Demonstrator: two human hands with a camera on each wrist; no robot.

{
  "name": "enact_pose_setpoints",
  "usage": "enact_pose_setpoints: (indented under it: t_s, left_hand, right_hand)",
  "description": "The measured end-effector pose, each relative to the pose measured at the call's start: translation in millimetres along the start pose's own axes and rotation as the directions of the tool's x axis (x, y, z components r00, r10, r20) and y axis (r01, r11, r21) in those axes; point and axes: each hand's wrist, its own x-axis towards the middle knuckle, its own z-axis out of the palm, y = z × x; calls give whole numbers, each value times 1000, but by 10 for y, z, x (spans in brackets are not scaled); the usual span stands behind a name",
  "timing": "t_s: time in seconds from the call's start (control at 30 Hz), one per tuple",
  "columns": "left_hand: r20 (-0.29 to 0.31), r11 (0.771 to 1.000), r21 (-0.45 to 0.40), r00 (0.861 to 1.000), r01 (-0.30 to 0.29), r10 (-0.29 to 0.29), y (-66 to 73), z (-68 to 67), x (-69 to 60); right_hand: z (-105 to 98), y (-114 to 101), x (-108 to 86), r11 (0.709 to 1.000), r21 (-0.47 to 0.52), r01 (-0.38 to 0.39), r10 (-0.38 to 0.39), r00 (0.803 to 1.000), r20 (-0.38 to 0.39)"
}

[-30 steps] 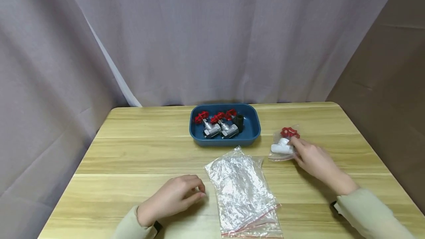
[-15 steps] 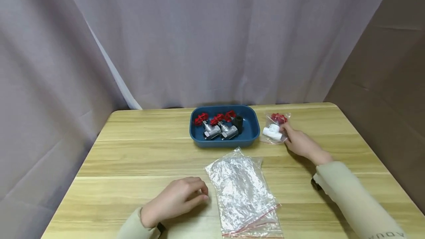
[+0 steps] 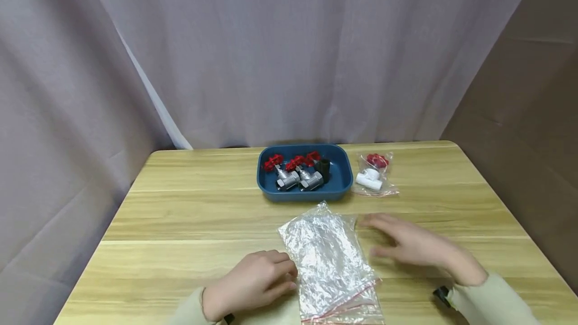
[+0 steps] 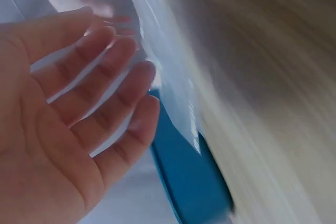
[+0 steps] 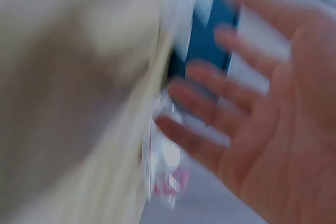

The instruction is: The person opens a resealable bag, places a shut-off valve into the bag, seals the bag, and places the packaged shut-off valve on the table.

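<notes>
Beside clear bags (image 3: 331, 260), hands (image 3: 253, 280) (image 3: 417, 245) relaxed, fingers (image 4: 113, 108) parted

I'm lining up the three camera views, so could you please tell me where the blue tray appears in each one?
Head: the tray is just right of centre and a little below the middle.
Left wrist: the tray is at the bottom, right of centre.
Right wrist: the tray, blurred, is in the upper part, right of centre.
Shared landmark: the flat bags, seen beside or overlapping the tray in every view.
</notes>
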Motion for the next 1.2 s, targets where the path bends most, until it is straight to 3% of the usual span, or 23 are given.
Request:
enact_pose_setpoints:
  t_s: [0.1,0.17,0.33,0.43,0.57,0.7,0.87,1.0,1.2]
  left_hand:
    - [56,999,7,997,-48,48,85,34,82]
    - [102,997,16,992,-81,79,135,64,130]
    - [222,988,78,969,-133,113,206,158,198]
    - [250,986,99,963,-132,103,221,197,218]
    - [206,988,98,974,-119,96,216,213,231]
    - [143,998,9,988,-59,57,178,154,260]
    - [67,988,-133,996,74,-66,128,-17,362]
    - [0,961,-215,984,175,-179,75,-133,459]
    - [-86,925,-279,953,258,-292,42,-241,516]
  right_hand:
    - [142,-240,-141,998,60,23,-30,993,118]
    - [222,-337,-185,998,57,0,-8,990,142]
    - [377,-418,-174,1000,-29,2,0,999,44]
    - [412,-428,-144,998,-55,38,-40,999,-20]
    - [378,-469,-67,998,-34,52,-54,996,-66]
    - [304,-554,69,999,-1,43,-43,988,-151]
    - [217,-680,298,996,38,84,-65,935,-347]
    - [172,-780,479,985,85,150,-98,893,-438]
    - [164,-916,670,968,111,226,-144,857,-496]
